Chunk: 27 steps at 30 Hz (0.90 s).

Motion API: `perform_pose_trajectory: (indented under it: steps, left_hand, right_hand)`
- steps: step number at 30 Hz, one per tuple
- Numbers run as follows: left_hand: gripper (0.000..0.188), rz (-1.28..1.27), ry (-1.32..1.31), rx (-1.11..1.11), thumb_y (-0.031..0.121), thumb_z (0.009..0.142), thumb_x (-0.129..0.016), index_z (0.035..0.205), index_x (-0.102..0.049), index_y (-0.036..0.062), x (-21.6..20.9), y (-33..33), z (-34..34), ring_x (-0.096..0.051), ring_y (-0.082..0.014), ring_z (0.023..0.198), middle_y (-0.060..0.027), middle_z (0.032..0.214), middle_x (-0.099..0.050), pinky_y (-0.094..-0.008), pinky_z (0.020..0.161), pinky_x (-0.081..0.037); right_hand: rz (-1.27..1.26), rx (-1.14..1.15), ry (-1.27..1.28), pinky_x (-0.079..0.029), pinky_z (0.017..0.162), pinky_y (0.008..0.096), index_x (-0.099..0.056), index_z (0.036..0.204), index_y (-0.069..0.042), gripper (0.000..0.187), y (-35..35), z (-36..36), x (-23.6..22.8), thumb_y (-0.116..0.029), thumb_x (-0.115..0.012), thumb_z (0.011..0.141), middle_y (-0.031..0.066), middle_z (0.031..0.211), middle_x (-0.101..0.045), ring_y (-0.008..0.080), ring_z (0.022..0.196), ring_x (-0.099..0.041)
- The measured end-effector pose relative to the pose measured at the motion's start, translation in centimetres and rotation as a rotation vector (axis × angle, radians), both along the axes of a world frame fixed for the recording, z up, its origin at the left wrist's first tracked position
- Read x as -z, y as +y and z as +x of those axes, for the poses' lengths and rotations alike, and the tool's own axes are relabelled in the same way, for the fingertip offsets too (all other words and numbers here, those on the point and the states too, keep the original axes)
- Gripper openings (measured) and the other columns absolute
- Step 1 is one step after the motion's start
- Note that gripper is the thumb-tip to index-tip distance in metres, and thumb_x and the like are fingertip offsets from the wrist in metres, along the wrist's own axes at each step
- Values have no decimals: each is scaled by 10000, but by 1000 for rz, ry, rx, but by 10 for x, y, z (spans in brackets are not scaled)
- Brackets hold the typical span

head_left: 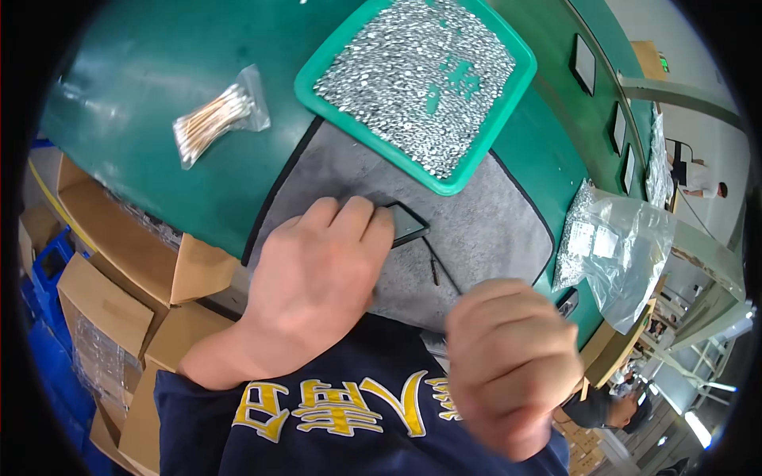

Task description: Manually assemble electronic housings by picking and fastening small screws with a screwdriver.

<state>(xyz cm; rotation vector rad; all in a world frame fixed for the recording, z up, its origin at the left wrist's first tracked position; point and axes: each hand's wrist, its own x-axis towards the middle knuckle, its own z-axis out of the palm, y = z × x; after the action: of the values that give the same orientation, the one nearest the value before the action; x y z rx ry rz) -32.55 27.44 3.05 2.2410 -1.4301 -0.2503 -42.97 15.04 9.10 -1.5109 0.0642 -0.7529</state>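
My left hand [321,274] is closed on a small rectangular piece with a black rim [410,228], over a grey cloth [484,230] with a dark edge. Most of that piece is hidden beneath the fingers. My right hand [516,357], slightly blurred, makes a fist around a thin dark rod [444,270]. The rod's tip meets or nearly meets the lower right corner of the black-rimmed piece; whether they touch I cannot tell. A short dark mark, perhaps a shadow, lies on the cloth beside the rod.
A green tray [381,147] of many small silvery parts overlaps the cloth's far edge. Cotton swabs [214,119] in a clear bag lie left on the green table [127,103]. A clear bag [615,246] of parts sits right. Cardboard boxes [119,301] stand at left. People are in the background.
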Motion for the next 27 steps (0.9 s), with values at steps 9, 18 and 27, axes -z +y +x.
perform_pose_trajectory:
  steps: [9, 18, 27]
  left_hand:
    - [344, 9, -62, -26, 67, 793, -677, 1136, -708, 78, -1, -5, -4, -525, -205, 725, -26, 984, -599, -319, 597, -456]
    - [357, 59, -66, -60, 76, 777, -692, 1131, -735, 104, -4, -8, -4, -526, -180, 706, 3, 995, -618, -301, 578, -449]
    - [366, 45, -33, -62, 81, 773, -689, 1133, -744, 112, -3, -8, -3, -540, -175, 711, 9, 984, -628, -301, 573, -455]
  right_hand:
    - [-320, -78, 29, -302, 461, 303, -498, 578, -107, 394, 20, 21, -1, -156, -666, 932, -1, 612, -430, 170, 469, -324]
    - [-253, -68, 21, -285, 454, 300, -468, 576, -115, 417, 18, 21, -2, -150, -645, 952, -5, 609, -411, 164, 467, -302]
    - [-217, -128, 56, -279, 450, 297, -474, 596, -113, 412, 12, 19, -4, -137, -635, 974, -3, 619, -405, 156, 474, -298]
